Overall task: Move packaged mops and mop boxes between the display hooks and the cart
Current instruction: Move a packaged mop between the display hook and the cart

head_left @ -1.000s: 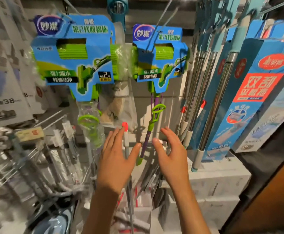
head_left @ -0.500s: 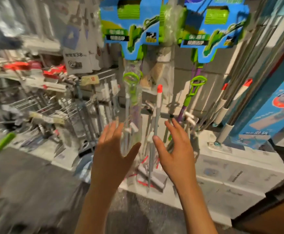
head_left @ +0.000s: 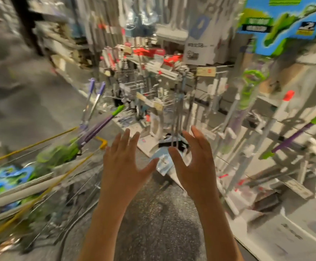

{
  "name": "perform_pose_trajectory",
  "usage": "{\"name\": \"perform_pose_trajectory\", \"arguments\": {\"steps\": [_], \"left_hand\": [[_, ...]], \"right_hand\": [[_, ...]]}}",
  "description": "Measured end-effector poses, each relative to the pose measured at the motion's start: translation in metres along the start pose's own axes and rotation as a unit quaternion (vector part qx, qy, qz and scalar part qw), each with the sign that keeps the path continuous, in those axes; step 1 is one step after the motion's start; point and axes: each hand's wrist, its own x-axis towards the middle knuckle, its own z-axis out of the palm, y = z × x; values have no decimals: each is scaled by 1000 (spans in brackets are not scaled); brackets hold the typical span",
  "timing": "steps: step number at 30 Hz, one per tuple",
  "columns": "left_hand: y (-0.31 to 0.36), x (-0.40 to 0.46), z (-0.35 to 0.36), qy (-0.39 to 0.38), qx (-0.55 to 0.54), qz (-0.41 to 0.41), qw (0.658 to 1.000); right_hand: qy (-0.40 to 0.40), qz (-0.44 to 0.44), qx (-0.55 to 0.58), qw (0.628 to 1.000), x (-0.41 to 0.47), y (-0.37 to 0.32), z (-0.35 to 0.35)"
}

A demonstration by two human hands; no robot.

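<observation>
My left hand (head_left: 124,164) and my right hand (head_left: 196,162) are both raised in front of me over the grey floor, fingers spread and holding nothing. A wire cart (head_left: 46,187) with yellow trim stands at the lower left. In it lie packaged mops with blue-and-green cards (head_left: 8,178) and purple handles (head_left: 97,127) that stick up to the right. Another packaged mop (head_left: 285,25) with a blue-and-green card hangs on the display at the upper right, its green loop (head_left: 252,80) below it. The picture is blurred by motion.
Display hooks (head_left: 153,91) with small white and red packaged goods fill the middle. White boxes (head_left: 294,228) line the shelf base at the lower right. An aisle with more shelving (head_left: 63,46) runs off to the upper left.
The view has swung left, away from the hanging mops and toward the cart, which has come into view. Both hands stay raised and hold nothing.
</observation>
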Motion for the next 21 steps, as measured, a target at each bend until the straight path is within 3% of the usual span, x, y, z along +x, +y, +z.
{"name": "perform_pose_trajectory", "arguments": {"steps": [14, 21], "left_hand": [[-249, -79, -138, 88, 28, -231, 968], [-352, -102, -176, 102, 36, -281, 954]], "right_hand": [[-164, -125, 91, 974, -43, -193, 219], [-211, -140, 93, 963, -64, -256, 310]]}}
